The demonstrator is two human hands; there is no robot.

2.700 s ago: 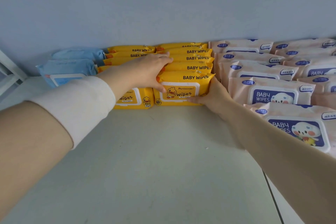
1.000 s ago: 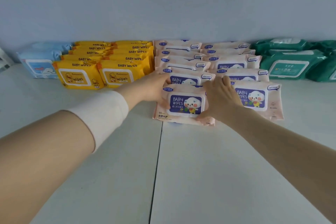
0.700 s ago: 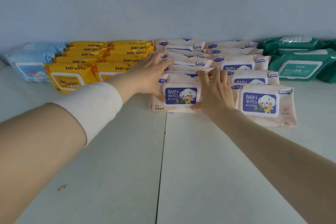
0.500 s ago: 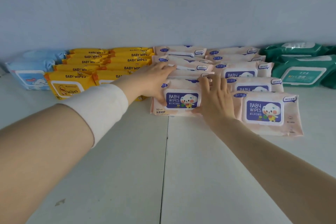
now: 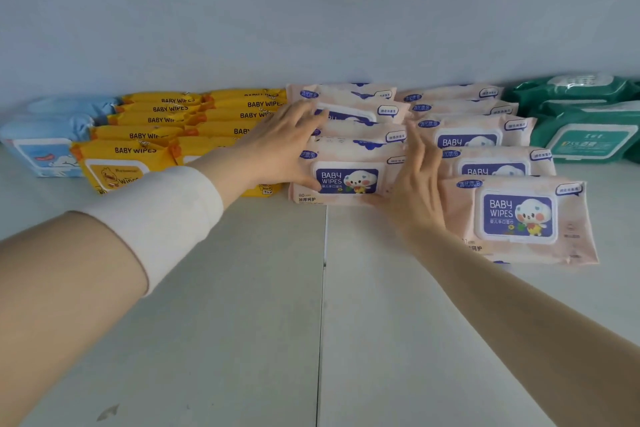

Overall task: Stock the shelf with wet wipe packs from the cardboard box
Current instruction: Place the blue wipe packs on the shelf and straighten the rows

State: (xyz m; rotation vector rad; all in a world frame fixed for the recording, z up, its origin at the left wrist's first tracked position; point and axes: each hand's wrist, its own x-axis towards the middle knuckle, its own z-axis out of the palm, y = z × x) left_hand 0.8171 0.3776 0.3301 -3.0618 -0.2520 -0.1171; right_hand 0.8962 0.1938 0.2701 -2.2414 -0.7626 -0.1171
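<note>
Rows of wet wipe packs lean against the back wall of a white shelf (image 5: 242, 322). The front pink pack (image 5: 346, 180) of the left pink row sits between my hands. My left hand (image 5: 280, 146) lies with straight fingers on the left side and top of that row, thumb at the front pack's face. My right hand (image 5: 415, 184) presses flat, fingers straight, against the row's right side. A second pink row ends in a front pack (image 5: 519, 218) to the right. The cardboard box is out of view.
Yellow packs (image 5: 138, 156) stand in two rows to the left, with blue packs (image 5: 45, 149) beyond them. Green packs (image 5: 585, 135) lie at the far right. A seam (image 5: 322, 305) runs down the shelf between two panels.
My hands left the yellow row and went to the left pink row. Over the last second that row was pushed back, and both hands slid further along its sides.
</note>
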